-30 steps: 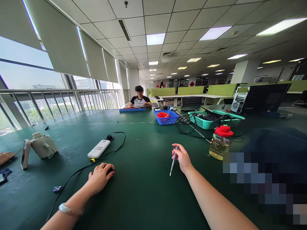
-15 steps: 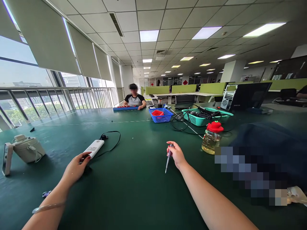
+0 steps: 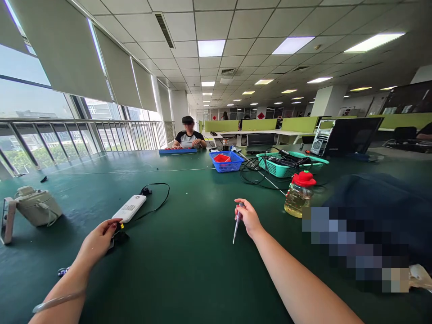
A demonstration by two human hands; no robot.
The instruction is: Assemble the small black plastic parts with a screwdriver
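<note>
My right hand holds a slim screwdriver with a clear handle, its tip pointing down over the green table. At the near end of the white power strip, my left hand is closed, thumb and fingers pinched together. A small black piece with a yellow end shows at those fingertips, partly hidden; its kind is unclear. Under the hand lies a dark object, mostly covered. The strip's black cord loops on the table beyond it.
A beige bottle stands at left. Right of centre are a red-lidded jar, a blue basket and a green basket with cables. Dark cloth lies at right. Across the table sits a person behind a blue tray.
My left hand has moved slightly left and down, off the power strip's end, and the yellow-ended piece now shows at its fingertips. My right hand keeps the screwdriver in place.
</note>
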